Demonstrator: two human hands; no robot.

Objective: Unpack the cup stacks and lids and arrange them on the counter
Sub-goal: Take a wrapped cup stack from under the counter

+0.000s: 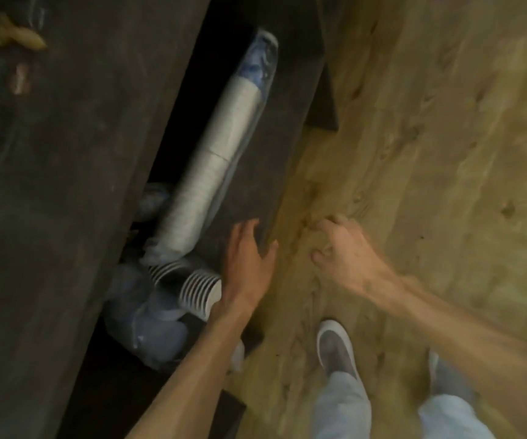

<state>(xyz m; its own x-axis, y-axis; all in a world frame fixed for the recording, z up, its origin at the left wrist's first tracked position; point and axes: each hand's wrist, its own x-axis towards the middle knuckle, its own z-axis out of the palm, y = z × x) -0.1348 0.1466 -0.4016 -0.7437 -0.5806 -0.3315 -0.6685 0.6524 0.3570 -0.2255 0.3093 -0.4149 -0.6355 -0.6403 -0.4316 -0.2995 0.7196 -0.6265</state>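
Shelf: I see the long cup stack [214, 160] lying in it.
Short stacks [200, 293]: nearer me, left of my left hand [249, 264].

We count one long sleeve of white cups [214, 166] wrapped in clear plastic, and two shorter cup stacks [200, 293] below it, beside one crumpled plastic bag [148, 324]. We also see two bare hands, the left hand [249, 258] and the right hand [341, 248], and two grey shoes [338, 346].
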